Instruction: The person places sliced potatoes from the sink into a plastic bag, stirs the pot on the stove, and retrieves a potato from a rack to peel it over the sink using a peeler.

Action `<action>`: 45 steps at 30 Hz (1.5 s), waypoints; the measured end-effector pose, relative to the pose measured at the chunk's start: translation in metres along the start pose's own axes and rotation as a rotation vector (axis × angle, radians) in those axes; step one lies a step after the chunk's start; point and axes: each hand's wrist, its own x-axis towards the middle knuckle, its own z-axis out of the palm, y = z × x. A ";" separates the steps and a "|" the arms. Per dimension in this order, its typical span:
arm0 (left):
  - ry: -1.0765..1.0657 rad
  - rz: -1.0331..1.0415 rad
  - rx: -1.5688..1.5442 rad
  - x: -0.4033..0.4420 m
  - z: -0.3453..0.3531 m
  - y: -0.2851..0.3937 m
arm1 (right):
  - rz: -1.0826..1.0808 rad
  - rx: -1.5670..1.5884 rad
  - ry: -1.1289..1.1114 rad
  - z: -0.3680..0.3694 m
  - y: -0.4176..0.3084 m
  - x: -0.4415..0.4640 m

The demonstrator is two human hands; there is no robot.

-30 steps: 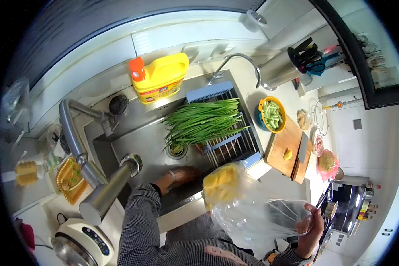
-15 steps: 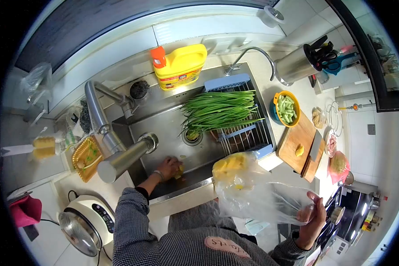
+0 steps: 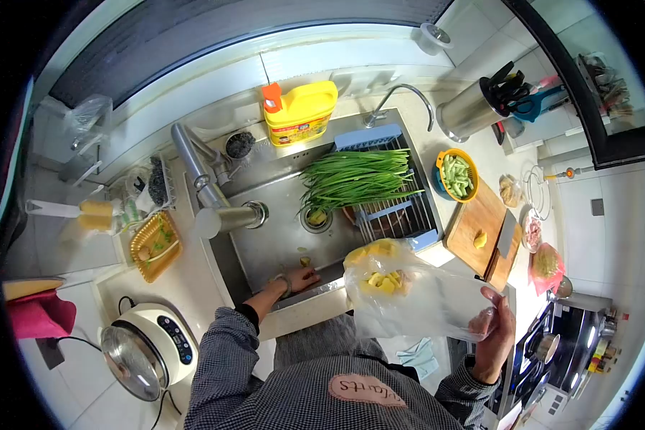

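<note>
The left hand (image 3: 302,278) curls, its hold unclear, by a yellowish scrap (image 3: 304,261) at six o'clock in the sink (image 3: 269,240), the right hand (image 3: 496,333) grips a plastic bag (image 3: 426,308) at four, seemingly mid-gathering, which next calls for a sure pinch

Bag (image 3: 426,308) before the sink (image 3: 272,233), bottle (image 3: 304,115) behind, chives (image 3: 358,179) across the rack (image 3: 371,137), cutting board (image 3: 479,215) to the right

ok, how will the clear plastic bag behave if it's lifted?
Likely floppy: the plastic bag looks thin and wrinkled where it stretches from the right hand. Probably weighted toward the far end, where yellow pieces bunch together. Those pieces look separate, so they may slide and shift the load.
</note>
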 end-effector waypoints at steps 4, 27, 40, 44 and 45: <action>0.061 0.236 0.043 0.001 -0.003 -0.005 | -0.010 0.038 -0.066 0.000 0.000 -0.001; 0.265 0.744 0.253 -0.103 -0.058 0.308 | 0.022 0.011 -0.243 0.022 -0.004 -0.004; 0.126 0.287 -0.342 -0.134 -0.141 0.139 | 0.041 -0.039 -0.172 0.022 -0.008 0.003; 0.092 -0.195 0.005 -0.053 -0.089 -0.015 | 0.046 -0.035 -0.145 0.026 -0.008 0.003; 0.184 -0.236 -0.105 -0.015 -0.038 -0.140 | 0.050 -0.040 -0.144 0.027 -0.008 0.003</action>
